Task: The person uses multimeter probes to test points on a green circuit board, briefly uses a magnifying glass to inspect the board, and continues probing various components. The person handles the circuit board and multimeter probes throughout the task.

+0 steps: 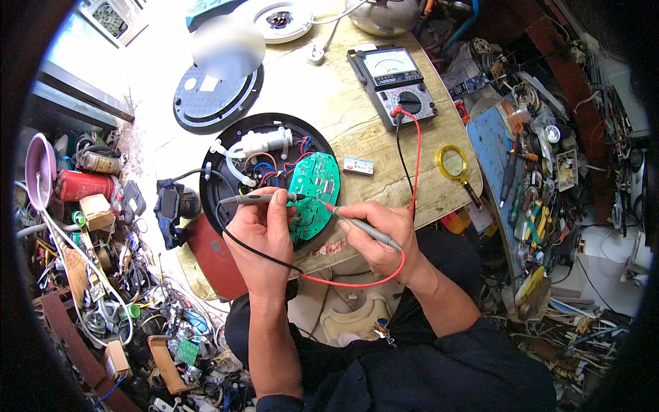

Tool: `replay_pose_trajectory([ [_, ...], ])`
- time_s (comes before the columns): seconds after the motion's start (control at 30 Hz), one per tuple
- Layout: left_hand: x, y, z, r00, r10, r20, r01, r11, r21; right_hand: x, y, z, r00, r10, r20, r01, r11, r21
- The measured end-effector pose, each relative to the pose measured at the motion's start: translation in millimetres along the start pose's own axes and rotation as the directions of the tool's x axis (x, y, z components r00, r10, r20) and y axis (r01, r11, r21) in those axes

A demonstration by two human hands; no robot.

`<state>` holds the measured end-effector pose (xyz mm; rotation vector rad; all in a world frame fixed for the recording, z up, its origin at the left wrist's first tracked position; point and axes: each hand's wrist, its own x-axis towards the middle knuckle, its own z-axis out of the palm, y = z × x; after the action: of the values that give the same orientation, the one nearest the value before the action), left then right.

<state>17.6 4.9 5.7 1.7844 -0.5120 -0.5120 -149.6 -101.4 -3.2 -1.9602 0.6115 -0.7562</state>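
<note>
My left hand [264, 223] pinches a grey test probe [255, 198] with a black lead, its tip over the green circuit board [312, 180]. Between the fingers of my right hand [381, 233] is a second grey probe [371, 232] with a red lead; its tip points at the same board. Whether the tips touch the solder side, I cannot tell. The board sits in a round black housing [214, 206] with a white pump-like part [266, 141] and coloured wires. Both leads run to an analog multimeter [392, 82] at the back right of the table.
A small boxed battery-like block [359, 165] lies right of the housing, with a yellow magnifying glass [453, 165] near the table's right edge. A round black cover [218, 99] is behind. Piles of parts crowd both sides; a blue board [491, 158] holds tools [532, 220].
</note>
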Motion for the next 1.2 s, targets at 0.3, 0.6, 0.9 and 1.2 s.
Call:
replay_pose_trajectory([
  [0.3, 3, 1, 0, 1.000, 0.011, 0.002, -0.011, 0.998, 0.062, 0, -3, -6, 0.994, 0.086, 0.068, -0.087, 0.996, 0.010],
  [0.6, 6, -2, 2, 0.998, -0.029, 0.056, 0.031, 0.999, -0.040, -1, 2, -5, 0.984, 0.168, 0.054, -0.171, 0.982, 0.074],
  [0.9, 8, -1, 2, 0.996, -0.064, 0.056, 0.067, 0.997, -0.047, -1, 0, -3, 0.981, 0.191, 0.028, -0.193, 0.979, 0.071],
  [1.2, 8, -6, 6, 1.000, 0.013, -0.025, -0.014, 0.998, -0.059, -7, 8, 1, 0.973, 0.230, 0.035, -0.233, 0.965, 0.122],
])
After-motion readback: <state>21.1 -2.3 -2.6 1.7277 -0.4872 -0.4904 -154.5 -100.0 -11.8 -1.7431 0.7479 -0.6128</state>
